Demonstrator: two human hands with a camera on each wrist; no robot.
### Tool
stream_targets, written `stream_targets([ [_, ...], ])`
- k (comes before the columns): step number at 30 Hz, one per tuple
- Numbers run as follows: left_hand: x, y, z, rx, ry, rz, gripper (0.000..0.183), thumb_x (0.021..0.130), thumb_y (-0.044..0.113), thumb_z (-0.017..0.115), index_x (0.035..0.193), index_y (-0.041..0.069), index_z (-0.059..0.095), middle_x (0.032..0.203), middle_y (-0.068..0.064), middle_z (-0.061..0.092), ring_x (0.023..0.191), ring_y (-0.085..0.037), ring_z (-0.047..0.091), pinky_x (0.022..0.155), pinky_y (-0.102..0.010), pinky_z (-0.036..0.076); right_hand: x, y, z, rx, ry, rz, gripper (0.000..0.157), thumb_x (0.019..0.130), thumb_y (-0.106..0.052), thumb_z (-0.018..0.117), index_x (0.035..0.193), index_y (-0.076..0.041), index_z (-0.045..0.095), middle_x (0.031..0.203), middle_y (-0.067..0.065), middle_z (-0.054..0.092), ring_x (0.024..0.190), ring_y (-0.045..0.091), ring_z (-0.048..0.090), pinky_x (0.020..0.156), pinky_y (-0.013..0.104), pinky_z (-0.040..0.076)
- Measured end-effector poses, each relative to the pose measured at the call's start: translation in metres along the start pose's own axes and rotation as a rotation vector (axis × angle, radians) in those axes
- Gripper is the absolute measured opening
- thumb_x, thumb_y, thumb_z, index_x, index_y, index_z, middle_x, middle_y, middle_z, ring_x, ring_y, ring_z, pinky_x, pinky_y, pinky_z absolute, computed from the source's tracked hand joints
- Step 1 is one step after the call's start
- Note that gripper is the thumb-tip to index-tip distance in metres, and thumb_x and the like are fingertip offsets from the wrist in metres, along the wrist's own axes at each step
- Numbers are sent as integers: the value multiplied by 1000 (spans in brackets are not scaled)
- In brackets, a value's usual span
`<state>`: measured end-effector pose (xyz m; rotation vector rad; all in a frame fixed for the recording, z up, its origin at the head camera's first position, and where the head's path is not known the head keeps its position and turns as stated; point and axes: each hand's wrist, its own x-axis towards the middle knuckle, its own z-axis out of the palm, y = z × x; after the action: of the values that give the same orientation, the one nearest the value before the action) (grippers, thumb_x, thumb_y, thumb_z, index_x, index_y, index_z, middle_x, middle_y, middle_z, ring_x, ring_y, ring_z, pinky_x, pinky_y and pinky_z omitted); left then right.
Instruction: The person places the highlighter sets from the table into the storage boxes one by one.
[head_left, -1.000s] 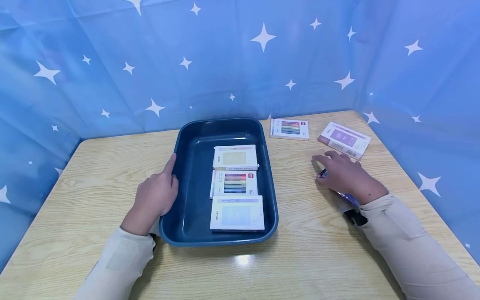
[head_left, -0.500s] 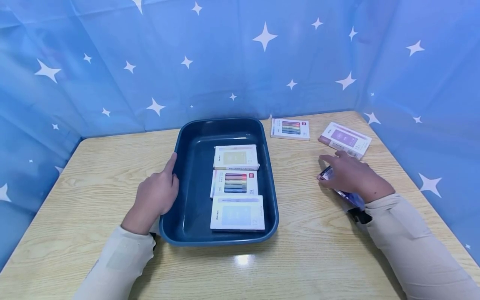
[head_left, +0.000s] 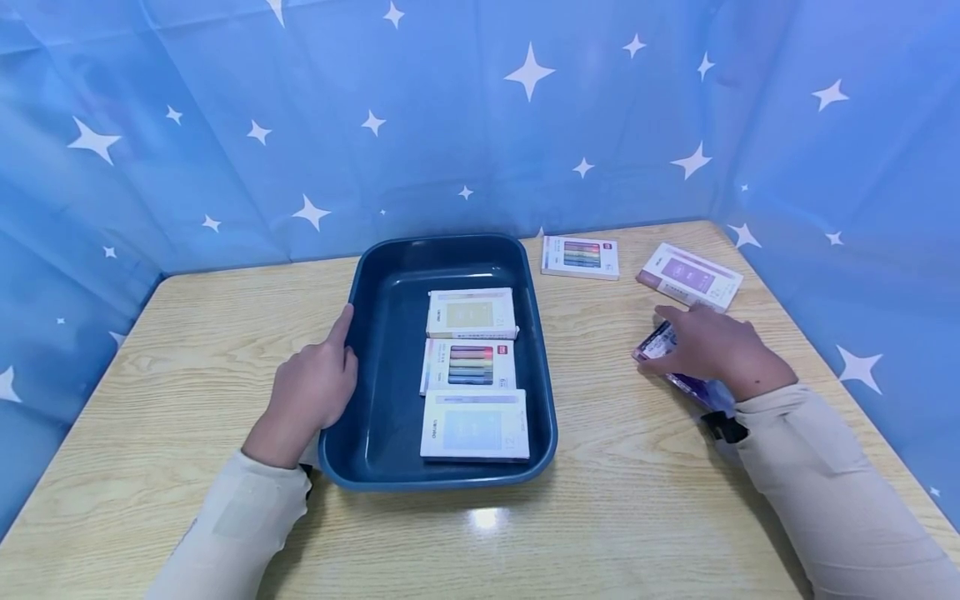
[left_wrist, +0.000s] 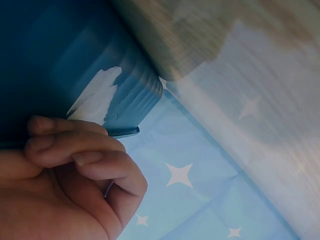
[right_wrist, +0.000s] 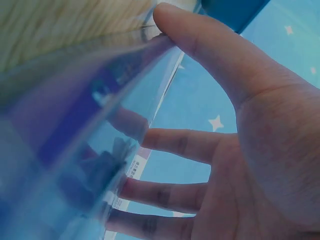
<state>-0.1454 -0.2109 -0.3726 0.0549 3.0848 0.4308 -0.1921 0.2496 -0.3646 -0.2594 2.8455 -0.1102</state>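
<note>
A dark blue tray (head_left: 550, 392) holds three flat white boxes in a column: one with a yellow panel (head_left: 470, 314), one with a window onto coloured sticks (head_left: 471, 364), one with a pale blue panel (head_left: 474, 427). My left hand (head_left: 309, 398) grips the tray's left rim, several fingers curled against the outer wall in the left wrist view. On the right, my right hand (head_left: 716, 350) holds a glossy purple clear-wrapped pack (right_wrist: 65, 125) by its edges, thumb at one side and fingertips at the other. The hand hides much of this pack in the head view.
Behind the right hand, a white box with a purple panel (head_left: 690, 277) lies on the wooden table (head_left: 600, 517). To its left is another windowed box of coloured sticks (head_left: 580, 257). A blue star-patterned curtain (head_left: 435, 125) surrounds the table's back and sides.
My right hand has shifted right over the purple pack, leaving more of its left end showing. The left hand, tray and boxes have stayed put.
</note>
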Motion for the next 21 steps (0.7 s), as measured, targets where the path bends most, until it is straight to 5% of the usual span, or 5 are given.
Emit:
stream_targets([
  [11, 1, -1, 0, 4, 10, 4, 58, 97, 24, 31, 150, 19, 8, 47, -4, 43, 36, -19, 41, 37, -29, 32, 4, -4, 3, 29, 44, -78, 104, 69, -64, 66, 140, 4, 33, 127, 33, 47, 104, 38, 52, 82, 54, 44],
  [21, 1, -1, 0, 4, 9, 3, 57, 97, 25, 30, 150, 20, 8, 48, -4, 43, 37, -19, 41, 37, -29, 32, 6, -10, 8, 45, 67, -114, 106, 67, -63, 68, 140, 5, 31, 132, 29, 44, 102, 33, 54, 83, 49, 44],
])
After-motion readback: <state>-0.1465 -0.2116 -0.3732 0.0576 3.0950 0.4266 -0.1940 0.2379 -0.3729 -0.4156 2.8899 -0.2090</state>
